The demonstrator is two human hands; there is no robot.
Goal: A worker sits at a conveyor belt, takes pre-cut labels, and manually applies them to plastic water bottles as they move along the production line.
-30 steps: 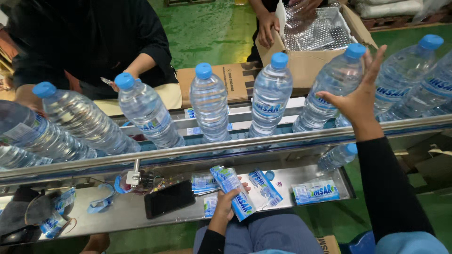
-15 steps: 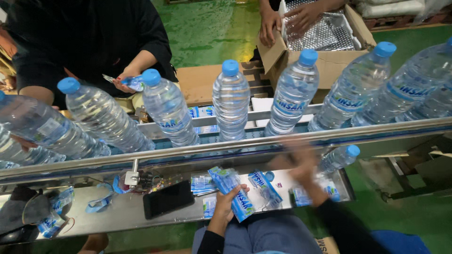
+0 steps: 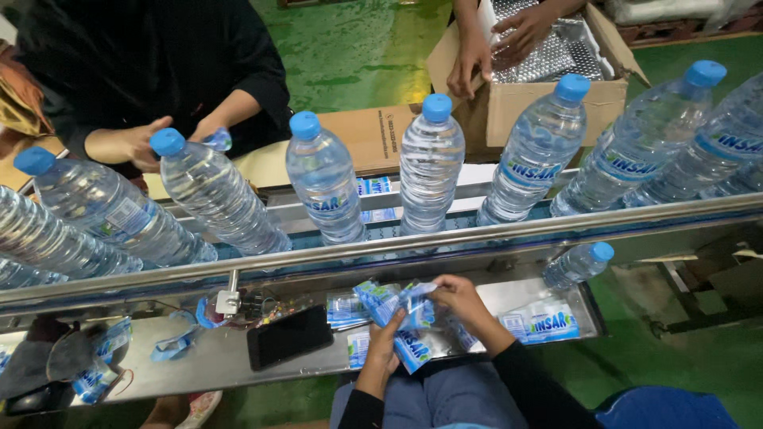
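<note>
At the far left we see a dark cap (image 3: 60, 361) on the steel shelf (image 3: 207, 369), with scraps of blue label film (image 3: 171, 345) near it. Above, a line of clear water bottles (image 3: 326, 187) with blue caps stands between the conveyor rails (image 3: 493, 234), the ones at the left leaning hard in the wide view. Across the line a co-worker's hands (image 3: 147, 139) meet around a small blue-and-clear piece beside one bottle cap. On the shelf, a black phone (image 3: 290, 335) lies flat just left of our hands. Our left hand (image 3: 387, 334) comes up from below, its fingers closed around a stack of blue and white labels (image 3: 397, 310), which sits over the shelf just under the front rail. Our right hand (image 3: 461, 298) meets it from the right, fingertips pinching the top label of the stack at its upper edge. More labels (image 3: 548, 324) lie flat on the shelf to the right, and a small bottle (image 3: 579, 264) rests tilted at the shelf's far end. Beyond the line at the upper right, another person's hands (image 3: 497, 44) rest in a cardboard box (image 3: 548, 103) that has a shiny lining.
</note>
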